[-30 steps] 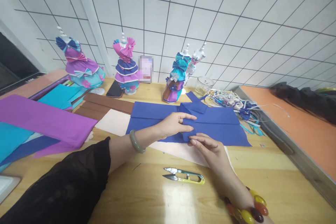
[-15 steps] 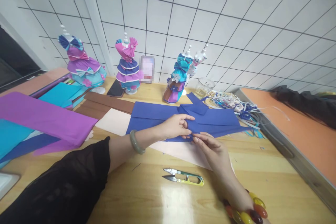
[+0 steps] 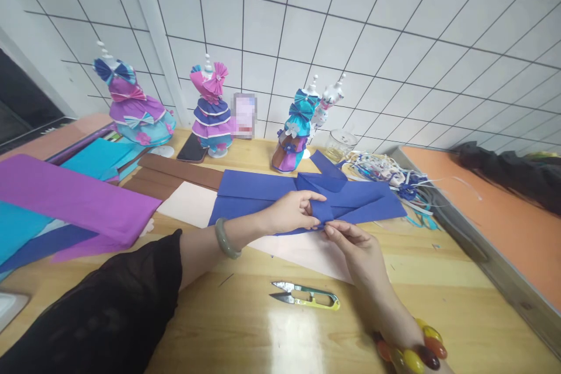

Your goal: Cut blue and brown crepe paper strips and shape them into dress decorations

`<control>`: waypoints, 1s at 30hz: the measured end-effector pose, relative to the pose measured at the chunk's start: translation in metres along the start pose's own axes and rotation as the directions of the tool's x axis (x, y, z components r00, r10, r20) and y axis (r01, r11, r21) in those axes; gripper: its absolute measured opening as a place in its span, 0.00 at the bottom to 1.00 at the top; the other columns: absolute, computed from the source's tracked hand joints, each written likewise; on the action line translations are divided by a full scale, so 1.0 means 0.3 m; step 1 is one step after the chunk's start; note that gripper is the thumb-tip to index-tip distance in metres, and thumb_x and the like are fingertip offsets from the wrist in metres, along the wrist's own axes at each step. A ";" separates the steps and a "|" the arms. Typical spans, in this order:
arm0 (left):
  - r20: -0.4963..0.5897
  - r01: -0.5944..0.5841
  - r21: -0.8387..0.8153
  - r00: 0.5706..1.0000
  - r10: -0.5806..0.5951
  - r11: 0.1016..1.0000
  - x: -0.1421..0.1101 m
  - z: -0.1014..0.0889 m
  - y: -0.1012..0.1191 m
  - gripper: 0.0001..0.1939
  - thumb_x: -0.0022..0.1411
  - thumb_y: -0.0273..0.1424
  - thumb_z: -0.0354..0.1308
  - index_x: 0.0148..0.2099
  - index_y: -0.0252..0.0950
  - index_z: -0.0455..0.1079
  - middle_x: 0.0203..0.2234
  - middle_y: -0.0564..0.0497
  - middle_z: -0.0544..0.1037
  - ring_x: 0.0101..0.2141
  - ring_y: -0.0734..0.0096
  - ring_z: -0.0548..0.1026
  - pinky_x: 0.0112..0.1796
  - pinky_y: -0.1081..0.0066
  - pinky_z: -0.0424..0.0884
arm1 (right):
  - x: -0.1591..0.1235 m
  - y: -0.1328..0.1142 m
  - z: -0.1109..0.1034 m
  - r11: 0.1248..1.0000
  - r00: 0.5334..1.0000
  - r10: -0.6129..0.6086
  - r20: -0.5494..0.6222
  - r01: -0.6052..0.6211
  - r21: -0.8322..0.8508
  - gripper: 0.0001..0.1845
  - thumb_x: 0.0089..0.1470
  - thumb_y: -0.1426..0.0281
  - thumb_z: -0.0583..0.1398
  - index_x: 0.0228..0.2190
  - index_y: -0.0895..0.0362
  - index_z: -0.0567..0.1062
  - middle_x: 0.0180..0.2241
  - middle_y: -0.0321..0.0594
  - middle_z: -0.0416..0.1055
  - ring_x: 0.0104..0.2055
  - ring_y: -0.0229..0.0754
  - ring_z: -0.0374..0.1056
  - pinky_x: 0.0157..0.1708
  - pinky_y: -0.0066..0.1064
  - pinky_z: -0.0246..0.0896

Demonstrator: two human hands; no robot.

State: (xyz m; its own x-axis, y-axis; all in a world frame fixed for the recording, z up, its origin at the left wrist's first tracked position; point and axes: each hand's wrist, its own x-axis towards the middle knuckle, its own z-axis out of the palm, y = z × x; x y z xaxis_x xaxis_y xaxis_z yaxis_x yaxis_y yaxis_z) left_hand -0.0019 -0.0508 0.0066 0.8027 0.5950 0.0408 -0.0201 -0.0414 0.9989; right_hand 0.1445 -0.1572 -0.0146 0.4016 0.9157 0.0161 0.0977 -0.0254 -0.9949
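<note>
A small piece of dark blue fabric [image 3: 322,211] is between my two hands. My left hand [image 3: 294,211] pinches its left side, with the index finger stretched along the top. At its lower right edge, the thumb and fingertips of my right hand [image 3: 357,245] are pressed together on it. Larger blue fabric [image 3: 258,184] lies flat on the table just behind, so the held piece's outline is hard to make out. Under my hands is a pale pink sheet [image 3: 302,254]. Yellow-and-green thread snips [image 3: 304,295] lie nearer me, blades pointing left.
Miniature dress forms in layered dresses, among them a purple one [image 3: 140,108], stand along the tiled wall. Purple fabric [image 3: 79,198] and brown fabric [image 3: 175,172] lie to the left. A glass [image 3: 340,143] and tangled ribbon scraps [image 3: 381,169] sit at back right, beside a raised ledge [image 3: 482,239].
My right hand has moved slightly right along the blue piece's edge, its fingers still pinched. A strip of blue at the right has shifted, and the left hand keeps its hold.
</note>
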 end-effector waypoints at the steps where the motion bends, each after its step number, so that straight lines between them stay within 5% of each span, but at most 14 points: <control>1: -0.002 -0.012 0.022 1.000 0.012 1.000 -0.001 -0.001 0.003 0.28 0.46 0.22 0.60 0.52 0.31 0.62 0.19 0.59 0.62 0.22 0.80 0.65 0.27 0.75 0.63 | -0.001 0.000 -0.001 1.000 1.000 0.006 -0.001 -0.006 -0.005 0.10 0.39 0.64 0.66 0.26 0.55 0.78 0.26 0.38 0.74 0.30 0.39 0.67 0.34 0.32 0.63; 20: 0.035 -0.020 0.002 0.999 0.020 1.000 0.001 -0.008 -0.003 0.29 0.46 0.24 0.60 0.53 0.33 0.61 0.21 0.59 0.59 0.23 0.82 0.61 0.26 0.77 0.58 | 0.000 -0.005 0.003 0.998 0.999 0.041 -0.010 -0.041 0.046 0.13 0.35 0.62 0.68 0.25 0.56 0.77 0.24 0.39 0.73 0.27 0.39 0.67 0.32 0.33 0.64; 26: 0.030 -0.019 -0.088 0.999 0.022 0.996 -0.004 0.007 0.006 0.17 0.49 0.31 0.60 0.42 0.33 0.63 0.21 0.59 0.60 0.24 0.81 0.63 0.28 0.76 0.62 | 0.002 -0.003 0.001 0.991 0.997 0.051 -0.056 -0.044 0.126 0.12 0.36 0.64 0.68 0.26 0.56 0.77 0.24 0.37 0.73 0.26 0.37 0.67 0.31 0.31 0.63; 30: 0.024 -0.036 0.078 0.999 0.034 0.996 -0.018 0.031 0.010 0.16 0.45 0.35 0.63 0.36 0.33 0.66 0.22 0.56 0.65 0.25 0.80 0.64 0.26 0.78 0.60 | 0.006 -0.001 -0.002 0.993 0.997 0.027 -0.071 -0.018 0.120 0.11 0.37 0.64 0.67 0.26 0.56 0.77 0.24 0.37 0.73 0.27 0.38 0.67 0.31 0.32 0.63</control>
State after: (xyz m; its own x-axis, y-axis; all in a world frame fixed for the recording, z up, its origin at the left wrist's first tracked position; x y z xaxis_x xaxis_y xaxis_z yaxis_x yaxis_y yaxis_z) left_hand -0.0009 -0.0616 0.0093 0.8154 0.5742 0.0740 -0.0020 -0.1249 0.9922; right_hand 0.1458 -0.1558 -0.0142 0.4674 0.8840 -0.0038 -0.0199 0.0062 -0.9998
